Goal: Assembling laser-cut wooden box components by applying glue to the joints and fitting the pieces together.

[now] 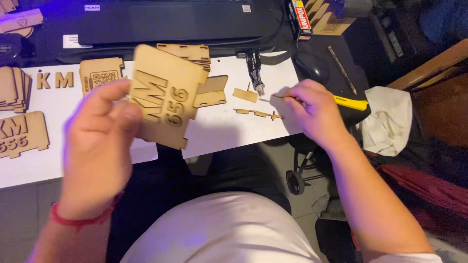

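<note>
We see bare forearms and no rings on either hand. Around the wrist of our left hand (95, 146) runs a thin red cord bracelet (80, 220). Our right hand (312, 109) wears nothing. A white shirt (219, 229) covers our torso, above dark trousers (185, 175).

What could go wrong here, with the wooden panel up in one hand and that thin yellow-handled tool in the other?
The left hand pinches the wooden panel only by one edge, in mid-air, so it might slip or twist. The right hand holds the yellow-handled tool with its fine tip beside the glue tube and small wooden strips; a careless sweep could scatter them or smear glue.
</note>
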